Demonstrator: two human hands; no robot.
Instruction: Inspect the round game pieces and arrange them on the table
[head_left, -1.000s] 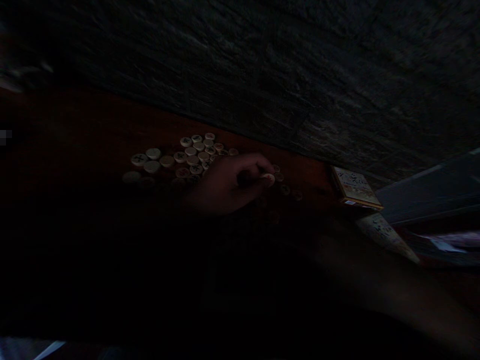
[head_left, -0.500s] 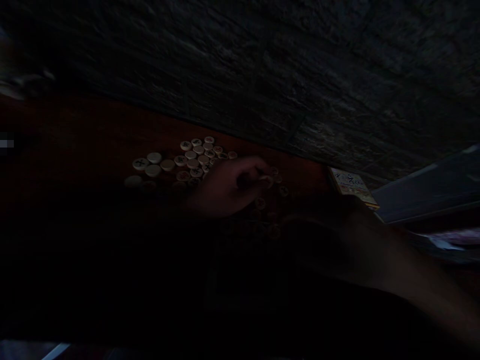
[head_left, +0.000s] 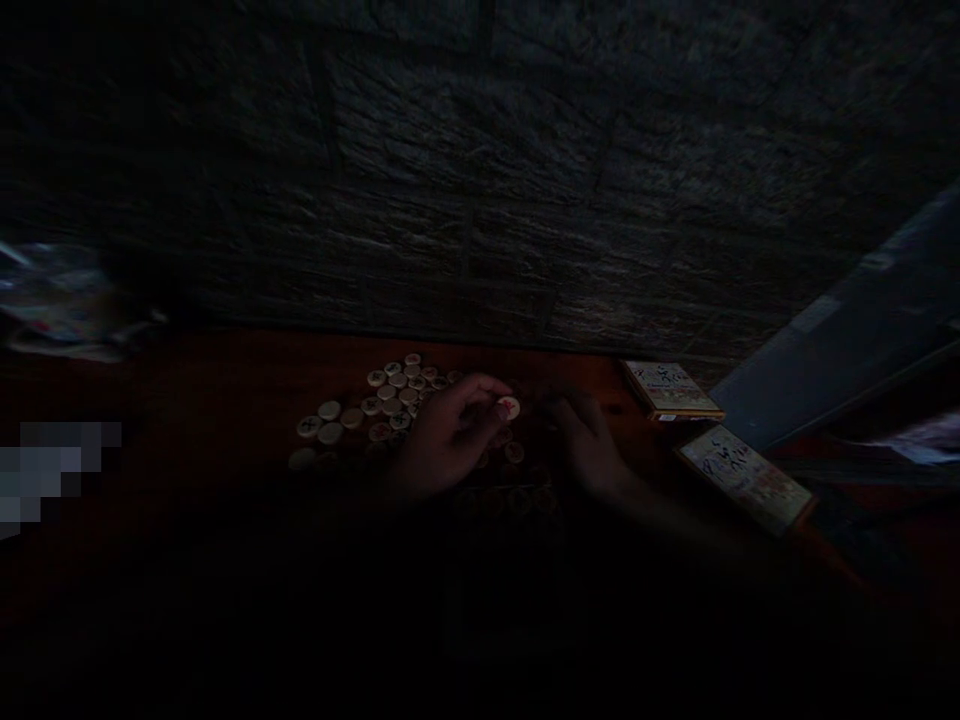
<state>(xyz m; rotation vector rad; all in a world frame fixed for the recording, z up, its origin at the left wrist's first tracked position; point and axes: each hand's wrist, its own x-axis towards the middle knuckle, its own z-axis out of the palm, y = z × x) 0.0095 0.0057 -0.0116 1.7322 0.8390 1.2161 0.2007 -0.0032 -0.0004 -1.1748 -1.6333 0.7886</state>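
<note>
My left hand [head_left: 454, 435] is closed, pinching a round Chinese chess piece [head_left: 509, 407] with a red character between thumb and fingertips. Just right of it is my right hand [head_left: 592, 445], low over the table; its fingers point left, and their tips are lost in shadow and blur. Many pale Chinese chess pieces [head_left: 388, 393] lie in a loose cluster left of and behind my left hand, some blank side up, others showing black or red characters. Nearer to me, between the hands, more pieces [head_left: 519, 500] lie in deep shadow.
The reddish-brown wooden table [head_left: 247, 375] runs along a dark stone wall [head_left: 420, 200]. Two flat printed boxes, a rear one [head_left: 667, 388] and a front one [head_left: 742, 475], lie at the right. A plastic bag [head_left: 60, 300] is at the far left. The foreground is nearly black.
The view has tilted up and turned, bringing the second box into sight. My left hand now shows the red-marked piece at its fingertips. My right hand has come in beside my left.
</note>
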